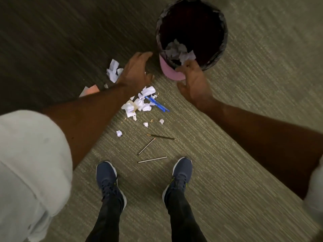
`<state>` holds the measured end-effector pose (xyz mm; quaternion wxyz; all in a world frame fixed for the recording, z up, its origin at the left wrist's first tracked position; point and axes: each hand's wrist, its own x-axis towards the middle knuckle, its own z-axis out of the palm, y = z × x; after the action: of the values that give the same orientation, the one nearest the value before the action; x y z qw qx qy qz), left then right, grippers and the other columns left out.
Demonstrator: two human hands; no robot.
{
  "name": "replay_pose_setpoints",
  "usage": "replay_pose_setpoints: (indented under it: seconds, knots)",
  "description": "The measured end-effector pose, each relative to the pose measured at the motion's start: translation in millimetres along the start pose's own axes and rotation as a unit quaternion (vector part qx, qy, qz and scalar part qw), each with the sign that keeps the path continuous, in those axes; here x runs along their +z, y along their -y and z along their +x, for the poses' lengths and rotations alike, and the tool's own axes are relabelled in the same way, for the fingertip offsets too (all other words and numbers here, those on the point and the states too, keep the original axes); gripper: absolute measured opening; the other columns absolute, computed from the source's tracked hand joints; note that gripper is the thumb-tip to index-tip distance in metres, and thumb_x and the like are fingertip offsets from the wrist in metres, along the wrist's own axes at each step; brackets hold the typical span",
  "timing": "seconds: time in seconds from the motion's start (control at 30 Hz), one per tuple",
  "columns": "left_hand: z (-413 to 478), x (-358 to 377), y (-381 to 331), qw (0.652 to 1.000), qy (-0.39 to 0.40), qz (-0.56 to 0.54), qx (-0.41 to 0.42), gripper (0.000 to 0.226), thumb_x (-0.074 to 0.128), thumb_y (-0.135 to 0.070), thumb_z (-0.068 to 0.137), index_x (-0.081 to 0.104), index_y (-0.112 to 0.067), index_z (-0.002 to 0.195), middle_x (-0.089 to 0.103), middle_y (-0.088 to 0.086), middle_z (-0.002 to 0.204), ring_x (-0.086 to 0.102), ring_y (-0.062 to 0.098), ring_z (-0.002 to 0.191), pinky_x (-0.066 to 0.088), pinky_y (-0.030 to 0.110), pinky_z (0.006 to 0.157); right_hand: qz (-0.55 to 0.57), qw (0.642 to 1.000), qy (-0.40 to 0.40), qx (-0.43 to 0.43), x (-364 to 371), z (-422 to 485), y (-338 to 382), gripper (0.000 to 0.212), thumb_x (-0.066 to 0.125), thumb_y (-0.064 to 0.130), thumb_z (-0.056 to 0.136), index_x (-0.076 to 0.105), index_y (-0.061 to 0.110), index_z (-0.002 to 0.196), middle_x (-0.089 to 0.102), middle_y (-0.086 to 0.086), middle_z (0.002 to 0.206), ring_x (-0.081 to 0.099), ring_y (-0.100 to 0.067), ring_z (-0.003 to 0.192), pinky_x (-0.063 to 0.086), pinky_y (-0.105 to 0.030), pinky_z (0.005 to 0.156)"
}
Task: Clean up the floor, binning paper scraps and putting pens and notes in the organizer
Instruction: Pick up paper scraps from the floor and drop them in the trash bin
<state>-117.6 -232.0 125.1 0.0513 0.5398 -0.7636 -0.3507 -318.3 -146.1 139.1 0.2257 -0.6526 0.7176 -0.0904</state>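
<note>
A pink bin [172,71] with a black liner stands on the carpet, with crumpled white paper [180,51] inside. My right hand [194,82] hovers at its near rim, fingers apart and empty. My left hand [135,70] is spread open just left of the bin, above the floor. Below both hands lies a heap of crumpled paper scraps [138,103] with blue pens [157,103] beside it. Another crumpled sheet [113,70] lies left of my left hand. Three thin pens [152,159] lie nearer my feet. Small paper balls [119,133] are scattered between.
A pink note [90,89] peeks out from under my left forearm. My two dark shoes [108,182] stand on the striped carpet just below the pens. No organizer is in view.
</note>
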Motion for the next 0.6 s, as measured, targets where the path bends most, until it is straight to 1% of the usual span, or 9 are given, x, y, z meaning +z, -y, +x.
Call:
replay_pose_setpoints:
  seconds: [0.1, 0.17, 0.23, 0.3, 0.4, 0.47, 0.53, 0.6]
  knots:
    - [-24, 12, 49, 1.000, -0.003, 0.005, -0.025, 0.062, 0.074, -0.015, 0.082, 0.049, -0.012, 0.139, 0.054, 0.015, 0.135, 0.052, 0.029, 0.127, 0.039, 0.035, 0.110, 0.008, 0.999, 0.044, -0.002, 41, -14, 14, 0.044, 0.070, 0.014, 0.086, 0.060, 0.013, 0.129, 0.047, -0.013, 0.139, 0.053, -0.030, 0.121, 0.042, -0.031, 0.099]
    - [-39, 22, 79, 0.999, 0.003, 0.010, -0.032, 0.056, 0.073, -0.013, 0.082, 0.053, -0.006, 0.134, 0.056, 0.021, 0.130, 0.053, 0.036, 0.125, 0.041, 0.041, 0.109, 0.003, 0.998, 0.070, -0.009, 70, -20, 22, 0.048, 0.072, 0.014, 0.084, 0.058, 0.015, 0.130, 0.044, -0.013, 0.144, 0.051, -0.030, 0.124, 0.045, -0.034, 0.102]
    - [-53, 32, 104, 0.999, 0.021, 0.023, -0.027, 0.056, 0.075, -0.012, 0.080, 0.055, -0.004, 0.131, 0.056, 0.024, 0.130, 0.053, 0.040, 0.123, 0.042, 0.044, 0.108, -0.004, 0.994, 0.103, -0.027, 96, -23, 29, 0.051, 0.071, 0.012, 0.084, 0.056, 0.014, 0.133, 0.040, -0.015, 0.148, 0.048, -0.032, 0.128, 0.044, -0.036, 0.105]
    - [-66, 45, 124, 0.998, 0.039, 0.034, -0.027, 0.059, 0.077, -0.014, 0.078, 0.054, -0.007, 0.131, 0.055, 0.021, 0.132, 0.051, 0.040, 0.125, 0.042, 0.046, 0.107, -0.018, 0.990, 0.134, -0.043, 122, -26, 34, 0.054, 0.070, 0.011, 0.085, 0.053, 0.011, 0.136, 0.038, -0.017, 0.150, 0.046, -0.036, 0.130, 0.042, -0.039, 0.106]
    - [-79, 70, 152, 0.995, 0.070, 0.051, -0.052, 0.062, 0.079, -0.018, 0.077, 0.053, -0.009, 0.133, 0.052, 0.018, 0.135, 0.050, 0.040, 0.125, 0.042, 0.045, 0.106, -0.026, 0.986, 0.152, -0.067, 162, -29, 40, 0.062, 0.070, 0.007, 0.082, 0.050, 0.010, 0.140, 0.038, -0.018, 0.150, 0.047, -0.039, 0.129, 0.042, -0.044, 0.107]
    - [-84, 91, 170, 0.991, 0.095, 0.061, -0.067, 0.068, 0.081, -0.019, 0.075, 0.052, -0.011, 0.136, 0.048, 0.018, 0.140, 0.047, 0.040, 0.128, 0.040, 0.045, 0.108, -0.049, 0.981, 0.170, -0.077, 190, -28, 42, 0.068, 0.069, 0.004, 0.082, 0.044, 0.007, 0.145, 0.035, -0.019, 0.154, 0.040, -0.038, 0.138, 0.035, -0.044, 0.114]
    - [-85, 113, 186, 0.988, 0.111, 0.061, -0.090, 0.077, 0.082, -0.022, 0.075, 0.046, -0.015, 0.143, 0.038, 0.018, 0.148, 0.042, 0.040, 0.134, 0.035, 0.045, 0.113, -0.081, 0.974, 0.192, -0.085, 221, -26, 41, 0.072, 0.067, 0.000, 0.083, 0.038, 0.005, 0.149, 0.033, -0.019, 0.156, 0.033, -0.036, 0.144, 0.029, -0.045, 0.117]
    - [-84, 137, 199, 0.985, 0.121, 0.060, -0.109, 0.083, 0.082, -0.026, 0.077, 0.039, -0.019, 0.148, 0.026, 0.017, 0.156, 0.033, 0.039, 0.140, 0.029, 0.043, 0.117, -0.102, 0.972, 0.197, -0.081, 252, -20, 37, 0.080, 0.071, 0.000, 0.081, 0.034, 0.011, 0.151, 0.031, -0.016, 0.158, 0.035, -0.036, 0.143, 0.031, -0.044, 0.117]
